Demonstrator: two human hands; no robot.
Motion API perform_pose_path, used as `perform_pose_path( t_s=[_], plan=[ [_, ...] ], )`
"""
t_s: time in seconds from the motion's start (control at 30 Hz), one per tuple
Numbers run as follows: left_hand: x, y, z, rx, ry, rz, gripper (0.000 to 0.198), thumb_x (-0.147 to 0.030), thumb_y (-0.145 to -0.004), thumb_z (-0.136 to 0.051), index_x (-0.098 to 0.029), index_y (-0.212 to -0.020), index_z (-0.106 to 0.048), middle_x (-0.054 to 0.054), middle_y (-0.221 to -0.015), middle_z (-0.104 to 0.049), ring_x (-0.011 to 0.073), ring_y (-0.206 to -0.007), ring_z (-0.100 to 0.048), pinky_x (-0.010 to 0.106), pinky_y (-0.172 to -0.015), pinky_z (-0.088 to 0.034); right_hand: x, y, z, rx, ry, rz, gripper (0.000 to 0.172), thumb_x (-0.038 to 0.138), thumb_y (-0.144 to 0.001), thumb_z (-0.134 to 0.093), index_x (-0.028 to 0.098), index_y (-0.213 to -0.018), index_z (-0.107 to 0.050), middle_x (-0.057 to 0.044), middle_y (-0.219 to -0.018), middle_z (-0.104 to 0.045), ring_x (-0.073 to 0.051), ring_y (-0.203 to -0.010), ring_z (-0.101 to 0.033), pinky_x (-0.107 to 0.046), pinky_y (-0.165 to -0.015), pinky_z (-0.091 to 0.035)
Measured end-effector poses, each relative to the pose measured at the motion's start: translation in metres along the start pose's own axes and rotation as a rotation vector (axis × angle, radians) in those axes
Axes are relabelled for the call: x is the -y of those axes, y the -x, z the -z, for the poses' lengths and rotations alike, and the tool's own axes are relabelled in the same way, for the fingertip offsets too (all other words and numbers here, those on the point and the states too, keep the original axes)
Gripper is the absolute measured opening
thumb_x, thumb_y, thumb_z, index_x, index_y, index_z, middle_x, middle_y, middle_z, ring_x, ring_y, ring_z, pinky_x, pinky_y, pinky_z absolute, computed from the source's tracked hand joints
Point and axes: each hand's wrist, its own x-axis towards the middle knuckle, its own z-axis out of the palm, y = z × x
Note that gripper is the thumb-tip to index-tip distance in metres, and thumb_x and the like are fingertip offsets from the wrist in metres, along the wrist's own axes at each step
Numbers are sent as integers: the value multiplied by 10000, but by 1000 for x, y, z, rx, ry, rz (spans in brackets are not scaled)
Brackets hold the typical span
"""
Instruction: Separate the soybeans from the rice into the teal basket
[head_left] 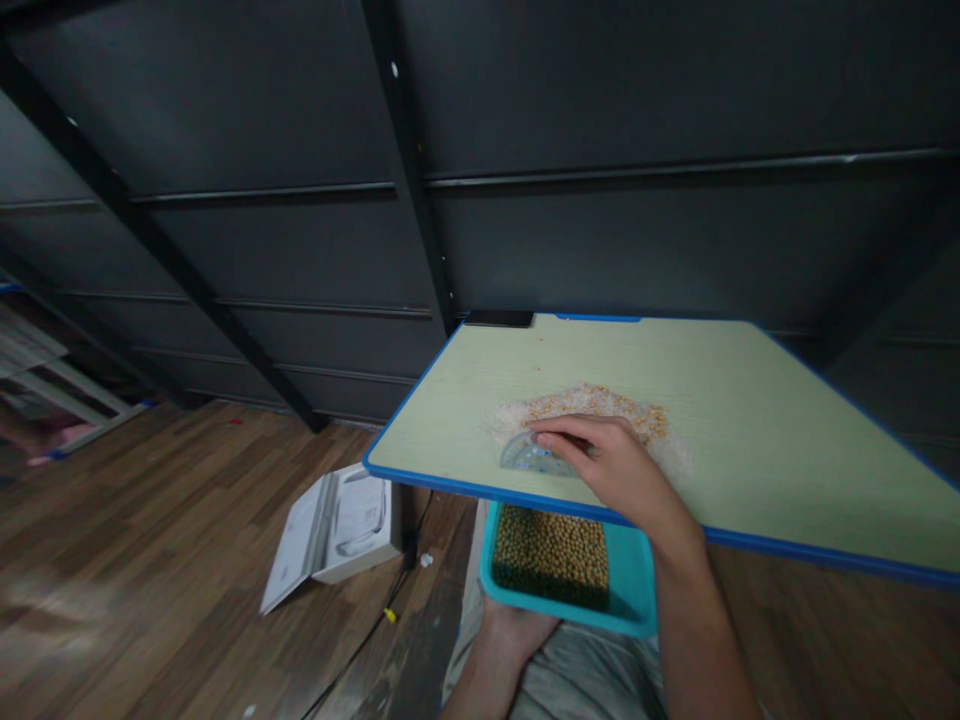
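My right hand (611,455), closed in a pinch, holds a clear semicircular protractor (517,456) near the front edge of a pale folding table (780,430). Just beyond the protractor lies a spread pile of white grains mixed with yellow-orange bits (592,400). Below the tabletop edge, a turquoise tray (628,580) rests over my lap, with round tan beans (551,550) filling its left and middle part. My left hand (517,625) supports the tray from underneath at its near left side; its fingers are hidden by the tray.
A flat black object (499,319) lies at the table's far left corner. On the wooden floor stands an opened white box (364,520), with a black cable (375,620) beside it. A dark panelled wall (600,230) rises behind the table. Part of a person (34,435) shows at far left.
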Motion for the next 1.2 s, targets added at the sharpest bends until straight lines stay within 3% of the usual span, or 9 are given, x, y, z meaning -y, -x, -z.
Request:
perform_pose_path(
  t_s=[0.23,0.4,0.53,0.8,1.07,1.2],
  plan=[
    [-2,0,0,135,98,37,291,-399,-828,-500,-289,-983,-720,49,-1065,-777,295,-1247,-557,508,-1132,-358,-7,-1,0,-152,156,-14,220,205,-918,-585,281,-1074,-720,14,-1089,-742,-182,-993,-673,-362,-924,-492],
    [-2,2,-1,148,135,42,332,-427,-847,-453,-283,-966,-728,58,-1057,-779,281,-1265,-543,503,-1128,-364,-6,-1,2,-178,144,11,215,189,-916,-589,280,-1064,-717,22,-1074,-744,-167,-986,-672,-340,-920,-492],
    [-2,2,0,133,174,42,292,-352,-843,-478,-282,-966,-733,50,-1036,-786,278,-1240,-567,497,-1127,-366,-6,-2,3,-231,141,34,210,174,-917,-584,261,-1058,-714,9,-1068,-742,-167,-987,-665,-336,-915,-487],
    [-4,3,-4,173,242,52,311,-290,-852,-447,-295,-983,-729,31,-1049,-783,260,-1277,-536,471,-1136,-359,-9,-2,0,-152,102,40,224,180,-923,-572,267,-1075,-712,2,-1088,-736,-171,-1003,-663,-346,-924,-483],
    [-5,3,-5,66,84,13,305,-378,-776,-600,-274,-1043,-705,62,-1112,-762,288,-1218,-586,484,-1133,-372,-6,-2,0,-118,75,39,228,209,-930,-570,280,-1096,-710,3,-1111,-730,-172,-1023,-655,-350,-923,-483],
    [-4,2,-5,89,107,17,315,-381,-797,-567,-263,-1059,-694,65,-1124,-757,283,-1250,-561,500,-1135,-370,-6,-2,-1,-104,67,34,228,208,-933,-565,279,-1091,-713,0,-1122,-727,-174,-1030,-653,-356,-936,-476]
  ],
)
